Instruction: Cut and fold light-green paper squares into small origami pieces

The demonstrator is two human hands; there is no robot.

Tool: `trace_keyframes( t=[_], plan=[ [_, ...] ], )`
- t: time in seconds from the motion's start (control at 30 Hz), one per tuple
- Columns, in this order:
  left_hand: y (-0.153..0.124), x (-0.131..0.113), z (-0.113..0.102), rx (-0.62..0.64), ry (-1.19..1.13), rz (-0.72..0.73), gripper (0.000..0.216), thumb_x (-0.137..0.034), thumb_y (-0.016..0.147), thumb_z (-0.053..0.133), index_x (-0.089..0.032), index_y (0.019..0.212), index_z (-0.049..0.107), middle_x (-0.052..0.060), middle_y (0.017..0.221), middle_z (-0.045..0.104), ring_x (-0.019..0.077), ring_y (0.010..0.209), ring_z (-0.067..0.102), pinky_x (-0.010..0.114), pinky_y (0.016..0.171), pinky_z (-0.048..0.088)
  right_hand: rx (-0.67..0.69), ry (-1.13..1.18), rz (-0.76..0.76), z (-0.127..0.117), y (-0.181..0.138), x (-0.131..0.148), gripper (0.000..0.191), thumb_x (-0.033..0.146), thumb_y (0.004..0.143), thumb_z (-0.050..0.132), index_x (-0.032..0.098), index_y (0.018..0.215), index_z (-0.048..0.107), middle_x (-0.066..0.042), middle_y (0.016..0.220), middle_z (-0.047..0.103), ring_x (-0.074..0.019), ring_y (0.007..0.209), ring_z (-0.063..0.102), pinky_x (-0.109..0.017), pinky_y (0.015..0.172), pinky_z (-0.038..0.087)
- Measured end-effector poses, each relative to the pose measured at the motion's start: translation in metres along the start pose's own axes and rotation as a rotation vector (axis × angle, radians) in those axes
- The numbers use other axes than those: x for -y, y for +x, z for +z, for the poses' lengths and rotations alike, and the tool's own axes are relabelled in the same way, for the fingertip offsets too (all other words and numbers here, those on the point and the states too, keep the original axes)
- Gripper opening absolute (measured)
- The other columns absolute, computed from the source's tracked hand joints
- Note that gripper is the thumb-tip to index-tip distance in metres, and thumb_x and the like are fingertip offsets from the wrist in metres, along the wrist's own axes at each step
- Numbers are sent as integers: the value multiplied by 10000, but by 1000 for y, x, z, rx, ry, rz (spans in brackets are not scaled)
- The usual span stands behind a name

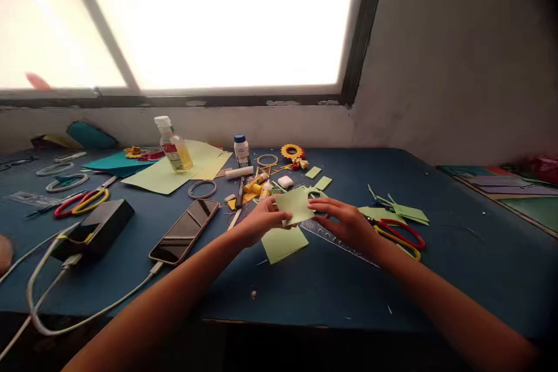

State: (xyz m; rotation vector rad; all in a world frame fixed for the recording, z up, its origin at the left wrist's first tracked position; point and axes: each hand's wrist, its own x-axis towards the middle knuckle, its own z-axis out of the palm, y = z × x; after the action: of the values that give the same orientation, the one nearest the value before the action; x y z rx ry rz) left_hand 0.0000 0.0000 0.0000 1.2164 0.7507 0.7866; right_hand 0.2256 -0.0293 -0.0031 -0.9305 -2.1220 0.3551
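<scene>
A small piece of pale green paper [294,206] is held up over the table by my left hand [260,222], which is closed with the thumb on top of the sheet. My right hand [342,222] is at the paper's right edge, its fingertips touching it; the fingers are stretched out, with a gap above the thumb. Beneath my hands lies a larger green paper square [284,244]. A clear ruler [335,236] passes partly under my right hand. Red-and-yellow-handled scissors [401,235] and green paper strips [410,213] lie to its right.
A phone [185,231] on a charging cable and a black box [98,226] are at left. Behind stand an oil bottle [175,151] and a white bottle with a blue cap [241,151]. More scissors [82,202], bangles [202,189] and a yellow paper flower [292,151] lie around.
</scene>
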Motion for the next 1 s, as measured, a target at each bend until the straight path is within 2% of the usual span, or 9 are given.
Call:
trace_keyframes(
  t=[0.13, 0.2, 0.27, 0.37, 0.43, 0.57, 0.67, 0.77, 1.0],
  plan=[
    [-5, 3, 6, 149, 106, -81, 458, -354, 746, 694, -128, 1111, 532, 88, 944, 646, 175, 772, 648, 337, 752, 509, -35, 167, 125, 11, -4, -5, 184, 300, 820, 600, 205, 929, 713, -106, 1106, 662, -227, 952, 649, -307, 728, 550],
    [-8, 2, 8, 145, 186, -45, 457, -423, 797, 627, -150, 1144, 511, 95, 993, 629, 196, 813, 654, 331, 734, 504, -67, 281, 206, 13, -4, -3, 176, 353, 794, 636, 201, 835, 714, -96, 1065, 674, -232, 943, 647, -316, 747, 544],
    [-12, 0, 10, 127, 249, 22, 528, -419, 771, 660, -188, 1204, 464, 100, 1072, 604, 218, 895, 640, 328, 741, 502, -95, 398, 291, 13, -4, 2, 202, 391, 772, 659, 195, 796, 699, -87, 1053, 675, -230, 919, 649, -328, 767, 538],
    [-14, 0, 12, 73, 312, 106, 675, -335, 658, 777, -206, 1232, 445, 92, 1084, 603, 206, 891, 628, 318, 742, 503, -123, 544, 402, 12, -3, 8, 249, 419, 725, 699, 190, 815, 660, -68, 946, 692, -217, 845, 658, -335, 753, 539],
    [-13, 1, 13, 26, 299, 147, 596, -317, 660, 775, -171, 1171, 505, 75, 993, 630, 175, 824, 628, 300, 727, 501, -143, 609, 458, 12, -3, 11, 310, 398, 698, 729, 198, 909, 621, -49, 888, 690, -208, 834, 658, -330, 745, 542],
    [-10, 5, 15, -31, 234, 175, 406, -304, 692, 747, -118, 1024, 604, 40, 818, 659, 140, 740, 622, 259, 679, 487, -127, 736, 539, 14, -3, 14, 514, 335, 699, 744, 215, 1151, 531, -59, 986, 684, -197, 920, 650, -328, 811, 528],
    [-11, 4, 19, -41, 209, 151, 381, -284, 679, 756, -111, 992, 625, 50, 843, 687, 155, 768, 647, 271, 711, 506, -89, 813, 589, 16, -3, 13, 396, 371, 717, 721, 179, 1050, 623, -69, 944, 699, -193, 871, 656, -316, 783, 530],
    [-14, 1, 23, -50, 198, 126, 353, -279, 680, 756, -102, 961, 639, 58, 839, 703, 167, 776, 670, 284, 736, 526, -130, 832, 636, 18, -3, 13, 296, 390, 701, 729, 166, 889, 688, -55, 869, 707, -178, 800, 655, -299, 742, 536],
    [-15, 1, 22, -83, 234, 119, 332, -288, 686, 754, -86, 930, 654, 75, 779, 721, 181, 719, 689, 292, 700, 544, -203, 876, 667, 20, -3, 13, 263, 358, 653, 773, 177, 835, 714, -36, 802, 720, -161, 727, 659, -296, 711, 550]
  ],
)
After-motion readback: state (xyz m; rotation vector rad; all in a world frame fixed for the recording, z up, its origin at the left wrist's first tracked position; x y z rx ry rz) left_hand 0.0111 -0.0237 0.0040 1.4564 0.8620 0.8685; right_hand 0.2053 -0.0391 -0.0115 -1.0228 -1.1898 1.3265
